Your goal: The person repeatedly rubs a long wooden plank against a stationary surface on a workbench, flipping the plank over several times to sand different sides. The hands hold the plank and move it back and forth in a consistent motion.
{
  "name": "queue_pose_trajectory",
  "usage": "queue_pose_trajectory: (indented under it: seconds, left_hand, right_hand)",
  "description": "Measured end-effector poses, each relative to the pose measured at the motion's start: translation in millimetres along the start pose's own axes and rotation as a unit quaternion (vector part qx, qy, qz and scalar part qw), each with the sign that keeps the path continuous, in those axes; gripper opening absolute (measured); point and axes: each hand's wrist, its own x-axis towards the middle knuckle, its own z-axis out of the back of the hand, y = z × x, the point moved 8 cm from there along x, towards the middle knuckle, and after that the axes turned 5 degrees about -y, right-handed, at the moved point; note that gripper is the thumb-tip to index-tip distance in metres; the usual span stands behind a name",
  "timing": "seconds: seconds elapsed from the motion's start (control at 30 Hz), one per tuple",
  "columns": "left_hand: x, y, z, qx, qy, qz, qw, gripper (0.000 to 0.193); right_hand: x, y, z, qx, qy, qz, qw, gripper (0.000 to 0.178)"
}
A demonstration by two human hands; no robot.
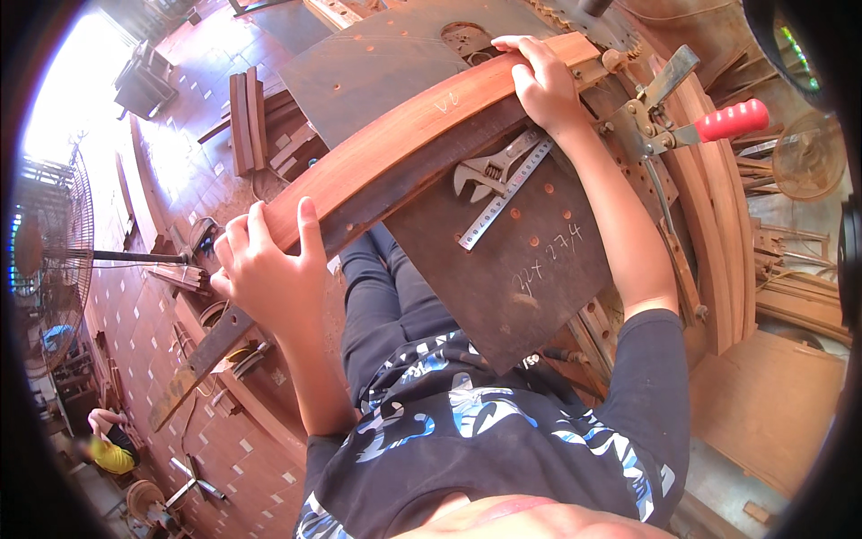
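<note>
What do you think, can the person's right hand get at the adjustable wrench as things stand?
Probably yes, though the right hand must first leave the curved board it rests on. The adjustable wrench lies near the right forearm on the dark plate, largely uncovered.

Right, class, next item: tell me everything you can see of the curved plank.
The plank is long, gently curved and reddish-brown, apparently wood, with a smooth-looking face and a pale mark near its middle. It slants from lower left to upper right, bowing away from the person, along a dark curved piece on its near side. The left hand holds its lower-left end, partly covering it; the right hand lies across it near the other end. Its underside is hidden.
</note>
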Motion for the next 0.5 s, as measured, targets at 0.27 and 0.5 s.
queue_pose_trajectory:
  seconds: [0.27, 0.5]
  left_hand:
    - [1.4, 1.5, -4.8, 0.015, 0.005, 0.015, 1.000, 0.054]
    - [0.0, 8.4, -5.5, 0.020, -0.025, 0.037, 0.999, 0.054]
  right_hand:
    - [-0.6, -2.1, 1.6, -0.014, -0.003, -0.007, 1.000, 0.041]
    - [-0.1, 5.2, 2.4, -0.050, -0.001, -0.027, 0.998, 0.041]
